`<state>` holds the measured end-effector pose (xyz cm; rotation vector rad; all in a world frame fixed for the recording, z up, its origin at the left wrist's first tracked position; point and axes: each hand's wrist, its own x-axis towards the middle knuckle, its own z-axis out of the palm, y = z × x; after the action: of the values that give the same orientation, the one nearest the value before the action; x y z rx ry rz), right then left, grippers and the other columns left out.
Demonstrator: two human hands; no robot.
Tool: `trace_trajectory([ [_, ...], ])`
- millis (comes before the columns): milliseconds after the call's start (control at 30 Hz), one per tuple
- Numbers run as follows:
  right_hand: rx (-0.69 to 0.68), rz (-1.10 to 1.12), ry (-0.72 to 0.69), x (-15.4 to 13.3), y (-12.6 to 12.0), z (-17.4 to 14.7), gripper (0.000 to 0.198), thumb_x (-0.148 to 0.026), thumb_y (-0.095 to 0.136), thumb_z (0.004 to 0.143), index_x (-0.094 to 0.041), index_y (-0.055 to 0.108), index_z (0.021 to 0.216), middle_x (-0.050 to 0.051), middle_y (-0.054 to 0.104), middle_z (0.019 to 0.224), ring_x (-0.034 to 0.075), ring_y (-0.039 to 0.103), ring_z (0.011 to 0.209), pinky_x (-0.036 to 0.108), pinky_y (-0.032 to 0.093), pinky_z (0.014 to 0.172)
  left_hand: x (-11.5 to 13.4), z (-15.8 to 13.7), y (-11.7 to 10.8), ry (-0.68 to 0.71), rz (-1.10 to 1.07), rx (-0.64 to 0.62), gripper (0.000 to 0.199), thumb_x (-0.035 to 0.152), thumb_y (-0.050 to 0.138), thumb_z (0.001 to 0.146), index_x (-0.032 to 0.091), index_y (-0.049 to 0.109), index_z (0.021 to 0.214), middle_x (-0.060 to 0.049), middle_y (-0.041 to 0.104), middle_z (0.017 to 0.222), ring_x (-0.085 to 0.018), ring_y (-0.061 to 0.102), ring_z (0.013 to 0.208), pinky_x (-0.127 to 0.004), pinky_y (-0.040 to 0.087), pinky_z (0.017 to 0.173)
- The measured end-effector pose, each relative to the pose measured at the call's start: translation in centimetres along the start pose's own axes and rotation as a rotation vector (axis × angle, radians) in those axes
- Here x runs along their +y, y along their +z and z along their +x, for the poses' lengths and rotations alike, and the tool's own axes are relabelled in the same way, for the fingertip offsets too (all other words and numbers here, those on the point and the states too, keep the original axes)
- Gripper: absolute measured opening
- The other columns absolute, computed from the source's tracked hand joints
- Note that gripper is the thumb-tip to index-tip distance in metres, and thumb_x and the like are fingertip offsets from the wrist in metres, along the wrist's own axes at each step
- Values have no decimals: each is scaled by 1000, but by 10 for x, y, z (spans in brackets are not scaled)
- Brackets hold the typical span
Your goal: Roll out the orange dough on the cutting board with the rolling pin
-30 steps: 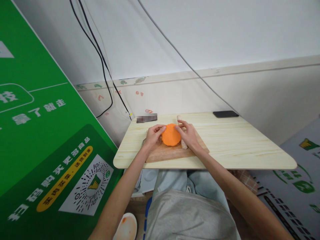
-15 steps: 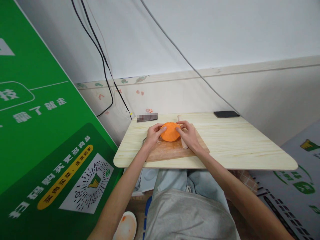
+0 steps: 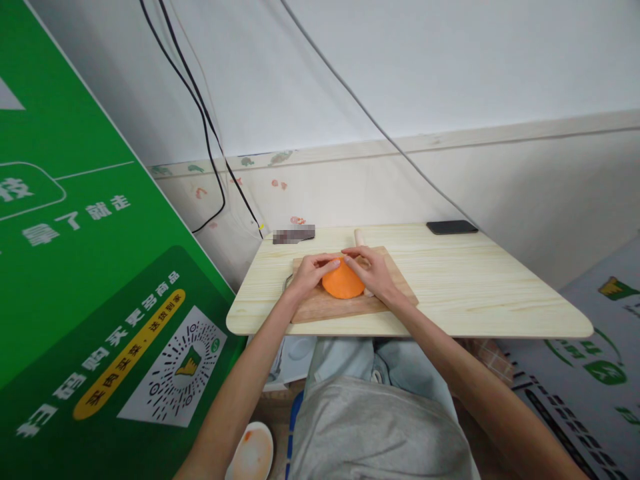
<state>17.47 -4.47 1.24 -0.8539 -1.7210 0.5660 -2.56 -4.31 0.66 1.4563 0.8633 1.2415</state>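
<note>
A flat, roundish orange sheet that looks like dough (image 3: 343,281) hangs over the wooden board, pinched at its far edge by both hands. My left hand (image 3: 314,272) grips the edge on the left, thumb on the near face. Close beside it, my right hand (image 3: 371,272) pinches the same edge, and the two hands' fingertips nearly meet. Partly hidden behind my right hand lies a wooden rolling pin (image 3: 359,238). Beneath everything is the wooden cutting board (image 3: 325,309); a metal handle or ring (image 3: 287,283) shows at its left side.
The board rests on a pale wood-grain table (image 3: 480,287) set against a wall. A black phone (image 3: 452,227) lies at the back right, and a dark, partly blurred object (image 3: 294,234) at the back left. A green printed panel (image 3: 100,267) borders the left. Below is a stained white dish (image 3: 253,453).
Both hands have come closer together along the far edge of the orange dough. The sheet now hangs lower and nearer to me, its top edge drawn narrower.
</note>
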Motion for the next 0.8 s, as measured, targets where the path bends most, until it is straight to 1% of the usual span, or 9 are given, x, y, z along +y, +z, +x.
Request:
trace_trajectory([
  [67, -15, 15, 10, 1, 1, 0, 23, -45, 68, 96, -25, 79, 96, 7, 80, 99, 24, 72, 93, 41, 56, 89, 0, 0, 0, -9, 0, -3, 44, 51, 89, 74, 16, 84, 100, -10, 82, 100, -23, 71, 89, -33, 55, 83],
  [200, 8, 49, 63, 1, 1, 0, 23, -44, 69, 94, -24, 79, 96, 7, 80, 97, 24, 72, 89, 41, 57, 87, -1, 2, 0, 3, 7, 107, 38, 50, 90, 73, 17, 82, 91, -6, 79, 87, -19, 68, 78, -29, 53, 72],
  [267, 5, 52, 80, 1, 1, 0, 23, -44, 69, 94, -24, 79, 95, 7, 80, 97, 24, 72, 89, 41, 57, 87, -1, 2, 0, 16, 11, 132, 37, 50, 91, 71, 17, 81, 86, -5, 77, 83, -18, 66, 75, -28, 52, 70],
  [500, -17, 62, 90, 0, 0, 0, 26, -47, 69, 93, -23, 78, 93, 8, 80, 95, 23, 71, 86, 39, 57, 84, 1, 2, 1, 35, 50, 133, 39, 51, 92, 70, 16, 82, 83, -7, 78, 83, -18, 65, 74, -30, 52, 72],
  [667, -30, 45, 83, 1, 1, 1, 28, -47, 68, 93, -21, 78, 93, 8, 80, 95, 22, 70, 84, 37, 57, 81, 0, 2, 1, 25, 32, 102, 40, 51, 91, 70, 16, 83, 87, -8, 80, 89, -19, 67, 78, -31, 53, 75],
  [800, -47, 50, 75, 0, 1, 1, 28, -47, 67, 94, -21, 78, 94, 8, 80, 97, 22, 70, 85, 37, 56, 81, 0, 2, 1, 24, 22, 102, 40, 51, 91, 70, 16, 84, 88, -8, 80, 90, -18, 68, 78, -31, 53, 76],
])
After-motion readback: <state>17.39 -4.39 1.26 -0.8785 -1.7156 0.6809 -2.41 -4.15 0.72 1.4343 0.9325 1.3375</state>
